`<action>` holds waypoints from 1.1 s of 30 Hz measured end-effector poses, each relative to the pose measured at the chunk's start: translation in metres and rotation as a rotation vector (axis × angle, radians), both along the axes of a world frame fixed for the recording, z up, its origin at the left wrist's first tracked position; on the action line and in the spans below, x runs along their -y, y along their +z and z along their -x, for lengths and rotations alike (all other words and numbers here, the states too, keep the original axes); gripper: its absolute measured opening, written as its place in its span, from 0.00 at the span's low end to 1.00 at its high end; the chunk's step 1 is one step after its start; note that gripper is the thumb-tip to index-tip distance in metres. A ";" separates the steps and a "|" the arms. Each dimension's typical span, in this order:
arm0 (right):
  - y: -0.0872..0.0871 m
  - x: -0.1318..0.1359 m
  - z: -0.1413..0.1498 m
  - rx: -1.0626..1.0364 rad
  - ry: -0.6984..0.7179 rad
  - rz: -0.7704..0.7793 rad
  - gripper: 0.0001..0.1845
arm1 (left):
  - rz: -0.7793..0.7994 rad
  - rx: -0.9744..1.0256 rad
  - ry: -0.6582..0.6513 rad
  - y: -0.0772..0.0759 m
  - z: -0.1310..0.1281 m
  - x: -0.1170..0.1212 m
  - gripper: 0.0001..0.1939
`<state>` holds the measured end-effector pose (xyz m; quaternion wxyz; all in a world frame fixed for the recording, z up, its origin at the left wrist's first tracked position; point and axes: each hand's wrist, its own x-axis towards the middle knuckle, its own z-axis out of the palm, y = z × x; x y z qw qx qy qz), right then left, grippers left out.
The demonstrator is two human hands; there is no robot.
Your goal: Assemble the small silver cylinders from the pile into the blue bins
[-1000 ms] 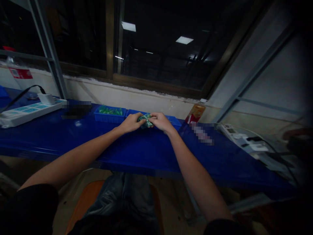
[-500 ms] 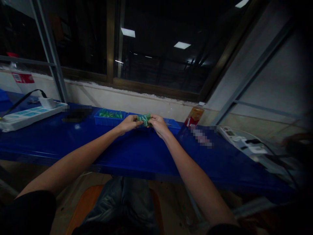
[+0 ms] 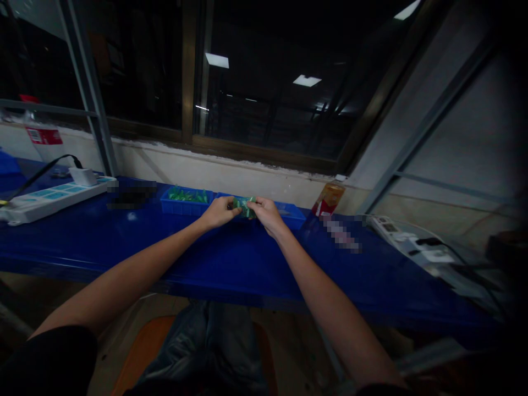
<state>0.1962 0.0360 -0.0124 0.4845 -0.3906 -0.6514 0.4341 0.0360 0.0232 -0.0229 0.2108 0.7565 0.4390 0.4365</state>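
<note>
Between my two hands is a small green piece with pale marks (image 3: 245, 207), too dim and small to name more closely. My left hand (image 3: 221, 212) grips its left side, thumb toward me. With thumb and fingers closed, my right hand (image 3: 266, 213) holds its right side. The hands are above the blue table (image 3: 231, 258), in front of blue trays at the back. Left of my left hand, a blue tray (image 3: 183, 207) holds several green pieces. Another blue tray (image 3: 295, 213) shows partly behind my right hand, its contents unclear.
A white power strip (image 3: 61, 199) with a plug and cable lies at the left, near a bottle with a red label (image 3: 45, 137). An amber drink bottle (image 3: 329, 200) leans at the back right. Another power strip (image 3: 412, 245) lies far right. Behind is a window (image 3: 272, 110).
Both hands still hold the green piece, which appears slightly turned between the fingers. The whole view has shifted a little.
</note>
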 end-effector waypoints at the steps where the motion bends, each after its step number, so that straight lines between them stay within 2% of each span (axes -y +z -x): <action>1: 0.000 0.000 0.000 -0.006 0.010 -0.003 0.11 | -0.011 -0.021 0.009 0.001 0.000 0.001 0.11; 10: 0.001 0.000 0.000 -0.156 0.105 0.120 0.09 | -0.111 -0.146 0.089 0.008 0.001 0.009 0.11; 17: -0.001 -0.002 0.001 -0.180 0.117 0.081 0.05 | -0.121 -0.168 0.148 0.009 0.001 0.009 0.10; 24: -0.004 -0.003 0.005 -0.173 0.071 0.050 0.08 | -0.136 -0.172 0.155 0.010 0.001 0.009 0.10; 27: -0.005 -0.003 0.007 -0.161 0.037 -0.004 0.10 | -0.127 -0.160 0.195 0.011 0.002 0.009 0.11; 30: -0.006 -0.004 0.008 -0.108 -0.035 -0.135 0.11 | -0.091 -0.085 0.278 0.014 0.003 0.008 0.12; 33: -0.007 -0.005 0.007 -0.006 -0.131 -0.311 0.10 | 0.098 0.038 0.292 0.019 0.005 0.011 0.17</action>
